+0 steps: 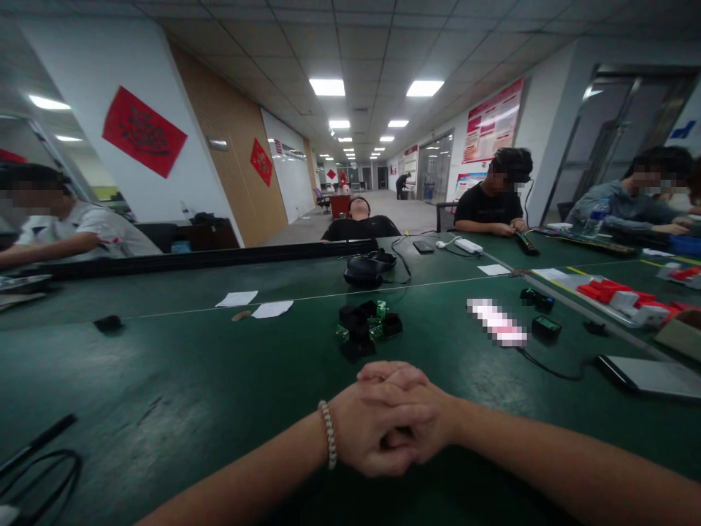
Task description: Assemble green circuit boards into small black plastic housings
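Note:
My left hand [358,427], with a beaded bracelet [328,435] at its wrist, is clasped with my right hand [438,420] just above the green tabletop [208,394]. Their fingers interlock and are closed; no object shows between them. Just beyond the hands lies a small heap of black plastic pieces [357,321] with green circuit boards [380,310] among them. Neither hand touches the heap. To its right lies a lit phone-like screen [497,322], blurred out, with a cable running from it.
White papers [272,310] and a black pouch [366,270] lie farther back. At right are a small black box [546,327], a silver-and-black device [651,374] and a tray of red pieces [624,299]. Black cable [52,456] lies front left. Several people sit around the table.

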A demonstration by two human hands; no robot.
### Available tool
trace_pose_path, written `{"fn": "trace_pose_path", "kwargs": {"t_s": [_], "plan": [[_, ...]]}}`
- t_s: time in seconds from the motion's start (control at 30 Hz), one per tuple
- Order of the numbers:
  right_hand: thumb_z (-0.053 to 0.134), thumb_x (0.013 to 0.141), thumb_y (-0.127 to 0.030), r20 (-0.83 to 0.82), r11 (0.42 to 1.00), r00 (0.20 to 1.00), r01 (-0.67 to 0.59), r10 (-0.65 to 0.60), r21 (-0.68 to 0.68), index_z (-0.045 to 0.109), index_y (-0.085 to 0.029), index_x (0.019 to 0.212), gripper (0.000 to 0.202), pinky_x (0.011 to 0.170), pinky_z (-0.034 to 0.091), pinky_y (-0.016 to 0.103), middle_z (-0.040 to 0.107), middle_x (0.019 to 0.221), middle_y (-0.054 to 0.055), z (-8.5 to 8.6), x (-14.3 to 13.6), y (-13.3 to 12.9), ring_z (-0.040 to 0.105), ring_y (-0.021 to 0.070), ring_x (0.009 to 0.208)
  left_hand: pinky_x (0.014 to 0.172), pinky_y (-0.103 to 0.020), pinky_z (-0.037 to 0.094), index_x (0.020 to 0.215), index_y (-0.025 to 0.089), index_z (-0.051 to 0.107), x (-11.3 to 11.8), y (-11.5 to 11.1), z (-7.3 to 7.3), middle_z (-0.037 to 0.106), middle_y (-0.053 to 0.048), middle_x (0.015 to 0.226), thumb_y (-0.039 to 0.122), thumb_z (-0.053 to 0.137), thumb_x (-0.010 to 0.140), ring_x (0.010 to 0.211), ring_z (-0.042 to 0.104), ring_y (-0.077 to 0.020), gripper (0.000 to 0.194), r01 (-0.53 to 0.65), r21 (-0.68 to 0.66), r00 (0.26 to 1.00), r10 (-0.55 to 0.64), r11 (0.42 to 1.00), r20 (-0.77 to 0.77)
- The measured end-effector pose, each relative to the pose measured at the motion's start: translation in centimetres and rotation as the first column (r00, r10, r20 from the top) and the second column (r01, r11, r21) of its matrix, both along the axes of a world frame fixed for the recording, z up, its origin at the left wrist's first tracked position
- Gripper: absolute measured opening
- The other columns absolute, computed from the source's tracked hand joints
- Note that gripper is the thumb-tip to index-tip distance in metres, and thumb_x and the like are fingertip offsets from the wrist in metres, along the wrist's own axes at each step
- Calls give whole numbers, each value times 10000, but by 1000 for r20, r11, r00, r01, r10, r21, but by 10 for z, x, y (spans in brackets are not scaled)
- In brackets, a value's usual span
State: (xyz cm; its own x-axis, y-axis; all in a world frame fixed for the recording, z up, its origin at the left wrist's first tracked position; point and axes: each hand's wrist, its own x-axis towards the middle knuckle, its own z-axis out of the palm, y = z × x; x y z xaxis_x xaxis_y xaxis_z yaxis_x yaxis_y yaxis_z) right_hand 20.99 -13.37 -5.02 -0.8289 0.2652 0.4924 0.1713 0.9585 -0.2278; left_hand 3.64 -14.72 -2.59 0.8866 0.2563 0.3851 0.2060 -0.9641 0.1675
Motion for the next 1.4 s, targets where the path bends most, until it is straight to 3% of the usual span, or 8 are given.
{"fn": "trace_pose_path", "kwargs": {"t_s": [0.13, 0.27, 0.47, 0.67, 0.77, 0.9, 1.07, 1.4], "plan": [[657, 734, -437, 18, 989, 998, -57, 60, -140, 444, -183, 1383, 728, 1087, 396, 462, 532, 1286, 122, -14, 1, -10, 419, 298, 1312, 1024, -511, 462, 1321, 235, 514, -2, -10, -24, 524, -129, 1336, 388, 674, 711, 1243, 492, -361, 648, -15, -149, 998, 23, 989, 53], [667, 753, -436, 80, 978, 997, 10, 7, -209, 411, -208, 1426, 755, 1109, 368, 468, 481, 1372, 127, -21, 1, -8, 382, 294, 1345, 1013, -511, 468, 1334, 269, 488, -3, -7, -35, 463, -121, 1374, 370, 682, 708, 1255, 471, -364, 663, 10, -195, 993, 13, 981, 117], [671, 780, -375, 127, 941, 990, -7, 53, -338, 465, -321, 1402, 657, 1165, 306, 421, 501, 1414, 39, -14, 2, -10, 356, 260, 1386, 1045, -485, 448, 1344, 311, 467, -3, -10, -31, 442, -113, 1392, 357, 700, 759, 1261, 481, -333, 632, -27, -267, 998, 43, 963, 55], [728, 728, -280, 226, 853, 974, 122, -5, -507, 489, -242, 1399, 714, 1133, 376, 412, 487, 1445, 120, 7, 3, -15, 449, 284, 1337, 1057, -475, 431, 1355, 381, 427, -6, -9, -39, 432, -74, 1422, 355, 698, 811, 1285, 453, -326, 608, -65, -246, 998, 56, 967, -41], [708, 785, -304, 210, 827, 978, 117, 1, -550, 506, -255, 1384, 634, 1152, 354, 405, 497, 1445, 111, 9, 5, -16, 441, 270, 1351, 1064, -469, 419, 1359, 379, 429, -6, -7, -40, 437, -72, 1424, 363, 654, 854, 1290, 435, -325, 554, -48, -214, 998, 39, 976, -48], [706, 810, -336, 162, 824, 987, 98, -8, -558, 510, -280, 1379, 605, 1160, 342, 399, 503, 1445, 96, 7, 6, -16, 439, 251, 1358, 1077, -472, 399, 1339, 380, 453, -5, -6, -42, 439, -71, 1412, 393, 622, 875, 1300, 415, -313, 494, -38, -245, 999, 28, 969, -45], [662, 855, -334, 226, 821, 974, 122, 9, -558, 500, -233, 1402, 580, 1172, 324, 399, 483, 1464, 128, 9, 5, -17, 412, 257, 1383, 1097, -488, 379, 1365, 371, 427, -6, -7, -45, 425, -76, 1420, 391, 648, 842, 1327, 385, -321, 568, -46, -260, 998, 33, 965, -53], [680, 850, -310, 184, 833, 982, 71, 38, -549, 458, -276, 1430, 622, 1162, 335, 389, 486, 1463, 107, 9, 7, -17, 423, 251, 1375, 1113, -492, 365, 1361, 393, 439, -6, -10, -39, 432, -54, 1442, 377, 706, 802, 1319, 417, -330, 620, -60, -271, 998, 50, 961, -43]]}}
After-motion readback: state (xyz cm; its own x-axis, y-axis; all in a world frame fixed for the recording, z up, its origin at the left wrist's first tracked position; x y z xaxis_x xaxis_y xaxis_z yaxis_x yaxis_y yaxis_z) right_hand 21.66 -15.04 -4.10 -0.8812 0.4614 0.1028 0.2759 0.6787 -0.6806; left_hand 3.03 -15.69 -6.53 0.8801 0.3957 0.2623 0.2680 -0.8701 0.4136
